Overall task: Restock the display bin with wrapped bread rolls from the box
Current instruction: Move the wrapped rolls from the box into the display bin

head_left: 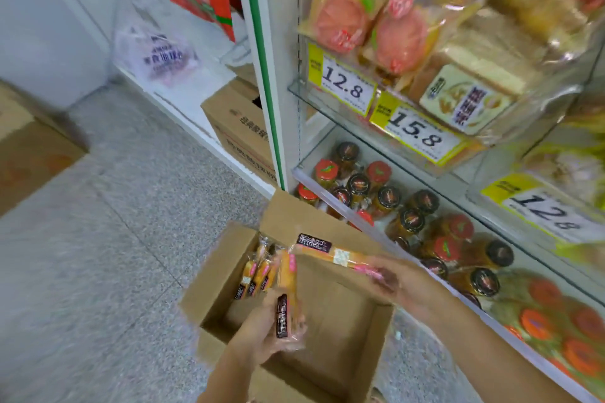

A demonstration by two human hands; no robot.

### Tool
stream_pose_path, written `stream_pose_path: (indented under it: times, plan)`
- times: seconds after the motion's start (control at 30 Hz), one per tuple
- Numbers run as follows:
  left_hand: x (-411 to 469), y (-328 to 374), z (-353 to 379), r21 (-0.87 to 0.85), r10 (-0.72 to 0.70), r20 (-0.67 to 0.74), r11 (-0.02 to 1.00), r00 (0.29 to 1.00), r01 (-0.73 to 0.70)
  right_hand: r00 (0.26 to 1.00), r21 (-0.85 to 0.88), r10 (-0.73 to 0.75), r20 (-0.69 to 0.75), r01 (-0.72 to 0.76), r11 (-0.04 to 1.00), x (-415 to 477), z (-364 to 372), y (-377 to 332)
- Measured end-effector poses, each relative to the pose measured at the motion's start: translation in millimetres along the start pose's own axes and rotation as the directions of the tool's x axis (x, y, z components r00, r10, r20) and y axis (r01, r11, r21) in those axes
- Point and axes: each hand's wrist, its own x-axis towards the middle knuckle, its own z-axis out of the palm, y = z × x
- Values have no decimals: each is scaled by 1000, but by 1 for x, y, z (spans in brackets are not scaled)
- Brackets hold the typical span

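Note:
An open cardboard box (373, 347) stands on the floor in front of the shelving. Several wrapped bread rolls (257, 271) lie in its far left corner. My left hand (265, 330) grips one wrapped roll (287, 291) upright above the box. My right hand (402, 285) holds a second wrapped roll (330, 253) by its pink end, lying level over the box's far flap. The display bins (435, 75) on the glass shelf above hold packaged breads behind yellow price tags.
The lower shelf (406, 216) holds several jars with red and black lids. Another closed cardboard box (239, 127) stands behind the white and green shelf post. A white plastic bag (157, 52) and a red carton lie at the back left. Grey tiled floor spreads left.

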Motion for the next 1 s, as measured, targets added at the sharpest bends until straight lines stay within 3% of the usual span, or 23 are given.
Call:
stream_pose_path:
  times: [0.23, 0.33, 0.57, 0.7, 1.0]
  plan:
    - [-119, 89, 25, 333, 54, 384, 923, 922, -192, 993, 187, -86, 75, 70, 980, -104, 24, -44]
    - [-173, 124, 34, 541, 74, 390, 788, 918, -293, 981, 202, -177, 73, 159, 966, -147, 30, -59]
    - [-287, 184, 73, 843, 108, 322, 418, 941, -337, 930, 218, -367, -24, 363, 906, -238, 41, -90]
    - [-333, 209, 96, 880, 213, 382, 214, 899, -425, 899, 198, -435, -42, 435, 879, -279, 51, -100]
    - [-408, 243, 157, 708, 429, 566, 186, 704, -682, 872, 464, -490, -3, 435, 771, -358, 79, -106]
